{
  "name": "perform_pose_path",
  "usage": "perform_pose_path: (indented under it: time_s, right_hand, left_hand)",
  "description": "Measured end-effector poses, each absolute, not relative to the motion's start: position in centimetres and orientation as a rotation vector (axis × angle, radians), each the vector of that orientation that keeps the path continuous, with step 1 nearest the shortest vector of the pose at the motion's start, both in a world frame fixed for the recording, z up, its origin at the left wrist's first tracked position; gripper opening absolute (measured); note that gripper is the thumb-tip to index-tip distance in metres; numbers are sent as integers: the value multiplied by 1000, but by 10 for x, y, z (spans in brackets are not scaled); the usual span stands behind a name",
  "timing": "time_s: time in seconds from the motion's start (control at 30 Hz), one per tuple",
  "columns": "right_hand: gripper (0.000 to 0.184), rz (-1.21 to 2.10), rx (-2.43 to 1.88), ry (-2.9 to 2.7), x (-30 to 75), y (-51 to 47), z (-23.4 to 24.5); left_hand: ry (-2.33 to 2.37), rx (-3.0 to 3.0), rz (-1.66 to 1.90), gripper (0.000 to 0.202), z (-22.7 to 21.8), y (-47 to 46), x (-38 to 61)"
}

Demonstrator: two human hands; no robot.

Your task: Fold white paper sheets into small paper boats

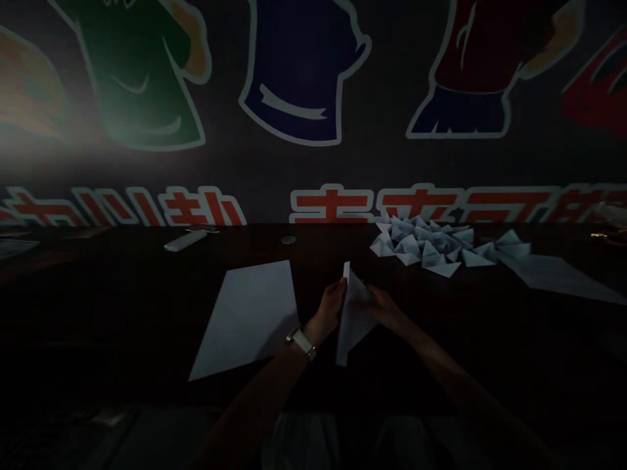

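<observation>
Between my hands is a partly folded sheet of white paper (360,320), with a narrow strip along its left edge and a slanted, triangular body. My left hand (329,312), with a pale watch on the wrist, grips the strip side near its upper part. My right hand (385,308) holds the sloping right side, its fingertips partly hidden against the paper in the dim light. Left of my hands, a flat white sheet of paper (249,313) lies on the dark table (147,365).
Several folded white paper pieces (426,241) are heaped at the back right, beside another white sheet (563,274). A white oblong object (186,240) lies at the back left, and a small round disc (289,240) near the back middle. Behind stands a painted wall (274,166).
</observation>
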State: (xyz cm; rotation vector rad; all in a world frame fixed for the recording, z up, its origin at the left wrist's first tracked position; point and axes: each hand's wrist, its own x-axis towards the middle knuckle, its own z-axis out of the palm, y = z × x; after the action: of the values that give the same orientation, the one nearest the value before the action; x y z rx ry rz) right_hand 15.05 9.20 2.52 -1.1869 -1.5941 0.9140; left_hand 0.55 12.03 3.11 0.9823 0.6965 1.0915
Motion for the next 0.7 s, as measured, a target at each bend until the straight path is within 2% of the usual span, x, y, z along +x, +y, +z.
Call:
perform_pose_path:
  time_s: [0.17,0.27,0.33,0.5,0.7]
  right_hand:
    - [42,828,-1160,-1604,148,91,24]
    - [34,649,-1252,-1451,149,92,28]
    - [36,614,-1273,-1338,152,94,32]
    - [37,728,-1163,-1141,158,94,41]
    - [29,883,-1136,-1215,163,94,36]
  left_hand:
    - [718,976,1150,48,30,122,6]
    - [752,1023,1205,49,33,123,5]
    - [731,1064,1177,48,36,121,4]
    - [709,1213,1002,49,41,116,3]
    - [749,1437,932,50,41,112,4]
